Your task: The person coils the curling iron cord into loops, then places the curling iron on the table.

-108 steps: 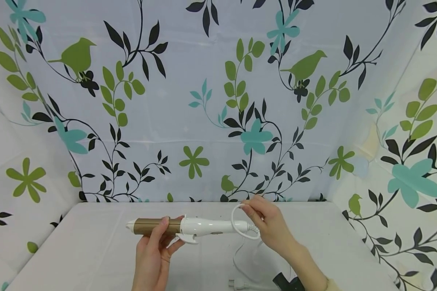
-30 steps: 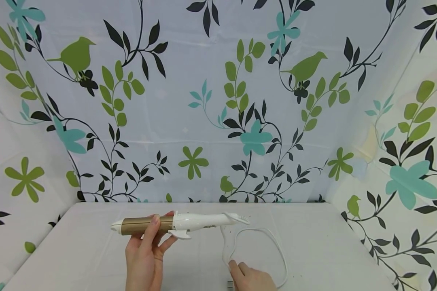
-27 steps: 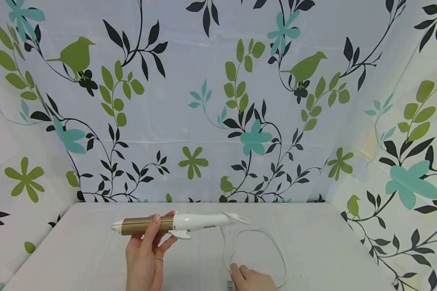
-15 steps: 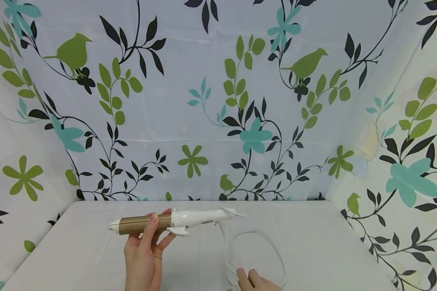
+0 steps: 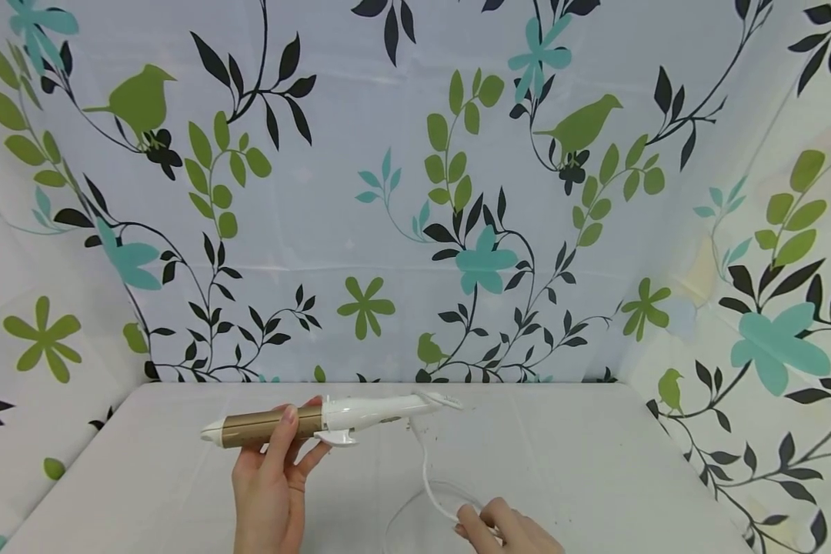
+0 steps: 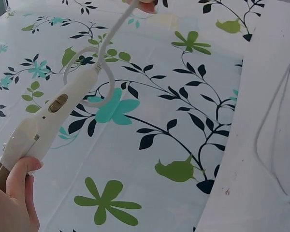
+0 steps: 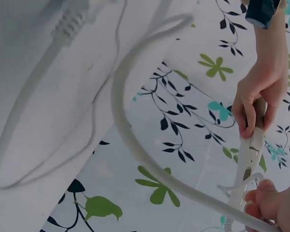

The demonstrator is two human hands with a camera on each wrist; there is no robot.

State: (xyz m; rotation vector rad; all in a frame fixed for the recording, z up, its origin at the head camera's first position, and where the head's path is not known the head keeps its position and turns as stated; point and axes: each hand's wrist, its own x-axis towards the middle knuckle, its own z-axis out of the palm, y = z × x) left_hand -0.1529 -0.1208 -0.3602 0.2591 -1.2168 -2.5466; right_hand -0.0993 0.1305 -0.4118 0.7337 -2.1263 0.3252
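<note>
The hands are well apart, each closed on something: in the head view the left hand [image 5: 268, 485], toward 7 o'clock, grips the gold-brown barrel [image 5: 238, 429] of a curling iron [image 5: 370, 412], while the right hand [image 5: 519, 532], toward 5 o'clock, pinches its white cord [image 5: 425, 469] between curled fingers. The iron is held up above the tabletop [image 5: 166, 500], nearly level, its white tip [image 5: 211, 432] pointing to 9 o'clock and its white handle [image 5: 360, 412] to 3 o'clock. A white lever [image 5: 337, 438] juts out just beside the left hand's fingertips, at about 2 o'clock from that hand. In the left wrist view a brown switch [image 6: 58, 103] shows on the handle, and the cord makes a loop at the handle's tail end. From there the cord drops toward 5 o'clock to the right hand; more of it, faint and blurred, curves at about 10 o'clock from that hand. Beyond, from 9 through 12 to 3 o'clock, hangs pale cloth [image 5: 332, 231] printed with green birds, turquoise flowers and black leaves.
</note>
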